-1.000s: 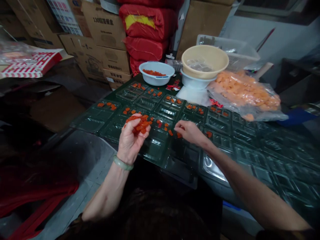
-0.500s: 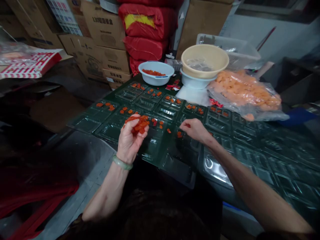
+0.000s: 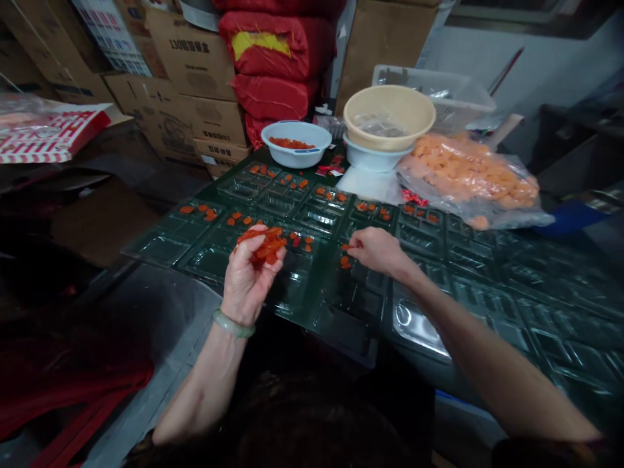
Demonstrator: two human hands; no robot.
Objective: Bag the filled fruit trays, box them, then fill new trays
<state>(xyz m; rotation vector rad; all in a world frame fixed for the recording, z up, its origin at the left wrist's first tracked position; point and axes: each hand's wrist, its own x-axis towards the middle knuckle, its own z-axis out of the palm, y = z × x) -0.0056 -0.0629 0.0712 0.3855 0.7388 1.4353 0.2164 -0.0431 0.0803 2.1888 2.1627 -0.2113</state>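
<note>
Head view: left hand (image 3: 247,279) half-closed around orange slices (image 3: 267,247), probably light, slippery; right hand (image 3: 377,251) pinches one slice (image 3: 345,247), edge seems best.

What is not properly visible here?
Head view:
Number of orange-red slices in the bare left hand: fingers and overlap hide some.
Part of the small orange slice: covered by the right hand.
Inside of the lower blue round plastic basin: hidden by the cream round plastic basin.
Striped red-and-white box: cut off by the left edge.
</note>
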